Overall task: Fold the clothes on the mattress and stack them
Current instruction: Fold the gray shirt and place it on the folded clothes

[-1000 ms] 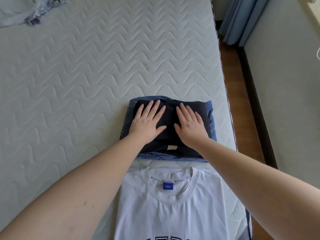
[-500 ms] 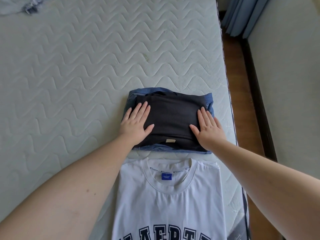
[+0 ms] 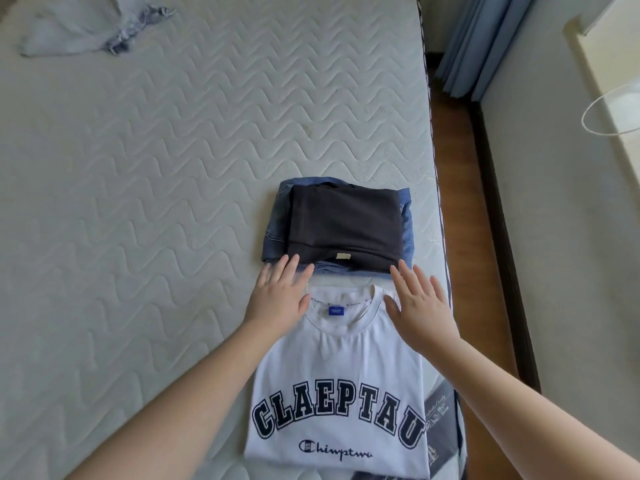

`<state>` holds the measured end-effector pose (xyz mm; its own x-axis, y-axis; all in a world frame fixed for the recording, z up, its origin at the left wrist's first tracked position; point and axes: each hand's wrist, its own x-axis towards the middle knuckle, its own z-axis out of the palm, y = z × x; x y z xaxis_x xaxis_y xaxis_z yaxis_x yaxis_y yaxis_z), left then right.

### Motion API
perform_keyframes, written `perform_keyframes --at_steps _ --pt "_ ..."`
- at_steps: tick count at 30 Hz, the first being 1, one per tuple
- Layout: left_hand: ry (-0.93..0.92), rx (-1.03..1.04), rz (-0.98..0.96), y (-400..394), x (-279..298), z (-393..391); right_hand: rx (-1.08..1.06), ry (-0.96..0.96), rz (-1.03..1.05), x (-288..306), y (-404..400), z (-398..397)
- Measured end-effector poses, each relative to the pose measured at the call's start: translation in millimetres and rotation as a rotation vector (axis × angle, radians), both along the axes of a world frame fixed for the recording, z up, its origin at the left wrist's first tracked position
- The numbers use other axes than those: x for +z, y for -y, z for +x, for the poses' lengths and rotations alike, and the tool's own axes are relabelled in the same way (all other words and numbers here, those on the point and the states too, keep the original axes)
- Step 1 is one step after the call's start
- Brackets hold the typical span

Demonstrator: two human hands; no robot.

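**Dark top is folded; hands move to the white shirt**

Dark cloth sits on top of the pile now. The dark top (image 3: 346,226) lies folded on the blue jeans (image 3: 277,226), near the right edge of the mattress (image 3: 156,185). A moment ago both hands pressed flat on it. Now they have slid back off the pile. The left hand (image 3: 280,299) and the right hand (image 3: 420,306) are open, fingers spread, holding nothing. They sit over the shoulders of the white shirt (image 3: 339,368), which lies just in front of the pile with its sides already folded in. So the pile looks done for now, and the white shirt is likely next. Far off, at the top left, one more crumpled piece of clothing (image 3: 86,29) waits.
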<state>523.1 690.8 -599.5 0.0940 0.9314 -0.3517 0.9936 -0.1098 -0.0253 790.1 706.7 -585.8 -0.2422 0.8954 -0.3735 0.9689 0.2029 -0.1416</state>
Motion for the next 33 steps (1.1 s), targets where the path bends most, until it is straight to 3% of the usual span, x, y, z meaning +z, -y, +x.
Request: perform_keyframes --at_steps 6,12,23,33 --pt "0.118 0.003 0.190 85 117 19 -0.010 -0.042 0.174 105 86 1" --pt "0.067 -0.061 0.284 191 193 19 0.055 0.073 0.141 174 182 1" --pt "0.042 0.044 0.221 354 242 0 0.128 -0.060 0.163 234 324 -16" --pt "-0.008 0.241 0.292 438 266 29 0.278 -0.105 0.176 241 372 14"
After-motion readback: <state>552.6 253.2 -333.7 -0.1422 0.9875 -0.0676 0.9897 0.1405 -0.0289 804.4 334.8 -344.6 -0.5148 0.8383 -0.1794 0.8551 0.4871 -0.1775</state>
